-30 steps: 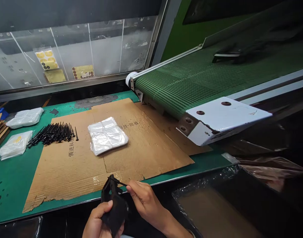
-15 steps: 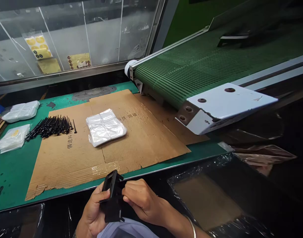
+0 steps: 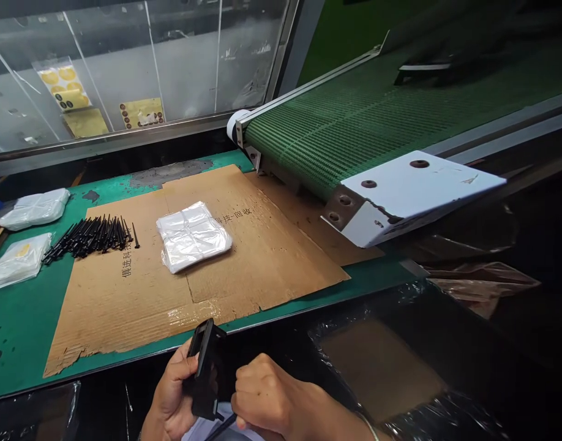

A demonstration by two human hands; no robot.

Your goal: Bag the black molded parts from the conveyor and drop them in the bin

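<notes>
Two hands sit low near the body: the left hand (image 3: pixel 169 392) wraps around a black plastic frame (image 3: pixel 204 370), and the right hand (image 3: pixel 267 392) curls tight on a thin black pin (image 3: pixel 222 426). Beside them, a plastic-lined bin (image 3: pixel 324 343) holds only brown cardboard visibly; beyond, a cardboard sheet (image 3: pixel 262 288) carries a clear bag bundle (image 3: pixel 193 236).
</notes>
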